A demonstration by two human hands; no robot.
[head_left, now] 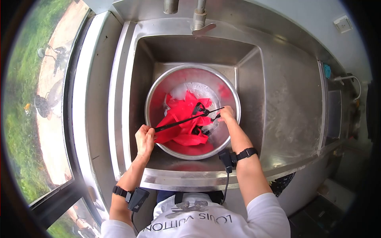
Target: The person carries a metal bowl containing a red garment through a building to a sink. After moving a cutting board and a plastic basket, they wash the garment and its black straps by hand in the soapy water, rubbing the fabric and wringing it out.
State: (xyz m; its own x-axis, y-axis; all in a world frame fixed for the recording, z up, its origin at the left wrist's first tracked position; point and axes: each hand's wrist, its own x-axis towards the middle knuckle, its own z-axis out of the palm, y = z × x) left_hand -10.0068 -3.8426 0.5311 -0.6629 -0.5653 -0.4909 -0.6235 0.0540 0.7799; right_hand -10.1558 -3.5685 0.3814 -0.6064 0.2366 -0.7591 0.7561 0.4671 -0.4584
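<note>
A black strap point(176, 123) is stretched across a round metal basin point(152, 89), above its rim on the left. My left hand point(145, 139) is closed round the strap's lower left end, near the basin's left edge. At the basin's right side my right hand point(226, 114) pinches the other end. Beneath the strap lies a crumpled red cloth item point(186, 105), wet-looking, with black straps and a buckle point(199, 108) on it. Foamy water point(194, 87) shows at the bottom of the basin. Some of the right fingers are hidden by the hand.
The basin stands in a deep steel sink point(252, 79). A faucet point(199, 22) is mounted above its back edge. To the right extends a steel counter point(293, 99) with a blue item point(327, 71) at its far end. A window point(43, 99) is on the left.
</note>
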